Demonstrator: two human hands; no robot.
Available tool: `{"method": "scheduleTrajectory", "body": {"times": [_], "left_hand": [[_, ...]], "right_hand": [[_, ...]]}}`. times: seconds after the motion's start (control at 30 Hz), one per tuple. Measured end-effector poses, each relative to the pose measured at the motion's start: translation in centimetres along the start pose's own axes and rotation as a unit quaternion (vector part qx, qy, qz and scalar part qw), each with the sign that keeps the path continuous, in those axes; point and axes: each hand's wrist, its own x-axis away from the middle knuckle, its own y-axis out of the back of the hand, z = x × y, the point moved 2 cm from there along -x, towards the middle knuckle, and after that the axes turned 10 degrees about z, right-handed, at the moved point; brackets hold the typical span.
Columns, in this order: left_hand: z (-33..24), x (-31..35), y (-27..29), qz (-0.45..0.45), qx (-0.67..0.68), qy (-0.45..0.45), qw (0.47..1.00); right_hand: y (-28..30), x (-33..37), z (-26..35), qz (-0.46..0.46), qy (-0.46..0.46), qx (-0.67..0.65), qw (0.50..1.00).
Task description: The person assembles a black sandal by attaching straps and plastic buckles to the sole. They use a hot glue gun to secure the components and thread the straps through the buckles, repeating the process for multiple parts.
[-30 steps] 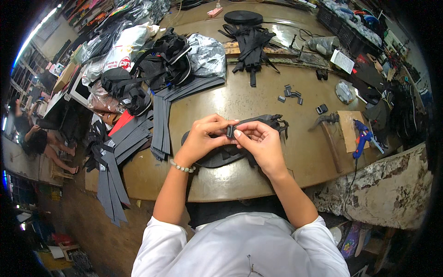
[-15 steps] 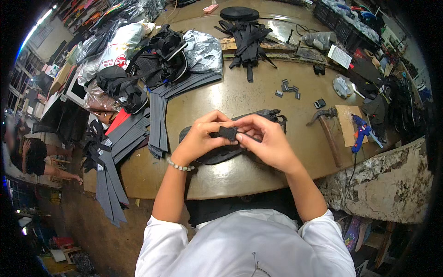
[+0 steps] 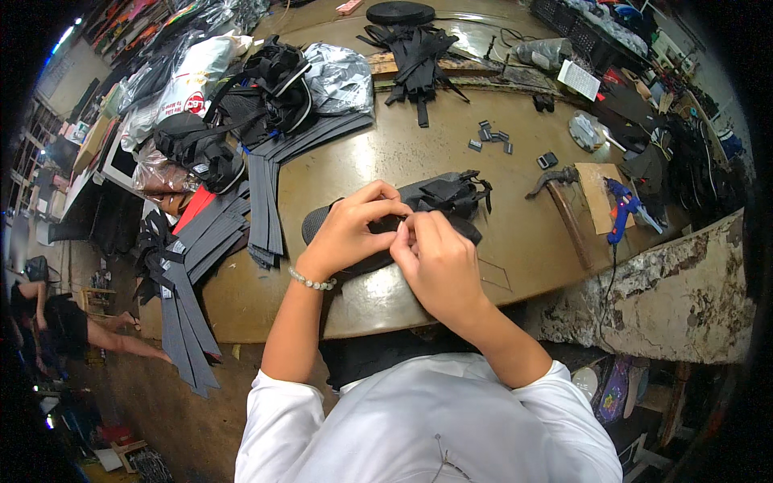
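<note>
Over a black sandal (image 3: 439, 189) lying on the table, my two hands meet with their fingertips together. My left hand (image 3: 354, 229), with a beaded bracelet at the wrist, is closed in a pinch. Against it my right hand (image 3: 439, 262) is bent inward, thumb and fingers pressed together. A small black strap is between their fingertips, mostly hidden by the fingers now. The sandal's sole shows left of my left hand, and its straps stick out beyond my right hand.
Right of the sandal lie a hammer (image 3: 568, 217), a blue glue gun (image 3: 622, 209) on a board and a small black buckle (image 3: 547, 160). Several small grey pieces (image 3: 491, 135) sit farther back. Grey strips (image 3: 262, 209), black sandals (image 3: 278, 88) and bags crowd the left. Black straps (image 3: 415, 60) lie at the back.
My right hand has turned inward and moved down and left, its fingers covering the black strap that showed before. The whole view has shifted slightly.
</note>
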Motion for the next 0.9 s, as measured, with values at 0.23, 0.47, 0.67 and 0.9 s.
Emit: {"method": "scheduleTrajectory", "body": {"times": [0.23,0.47,0.67,0.9], "left_hand": [[0.0,0.3,0.6,0.028,0.006,0.005,1.0],[-2.4,-0.4,-0.1,0.019,-0.103,0.046,0.993],[-3.9,-1.2,-2.0,-0.042,-0.202,0.14,0.969],[-3.1,-0.5,-1.8,-0.089,-0.257,0.1,0.957]], "right_hand": [[3.4,5.6,0.7,-0.045,0.089,-0.153,0.983],[3.8,5.2,-9.5,-0.01,-0.202,-0.331,0.922],[2.0,3.8,-13.3,0.04,-0.2,-0.426,0.882],[1.7,1.9,-13.2,0.115,-0.177,-0.293,0.932]]}}
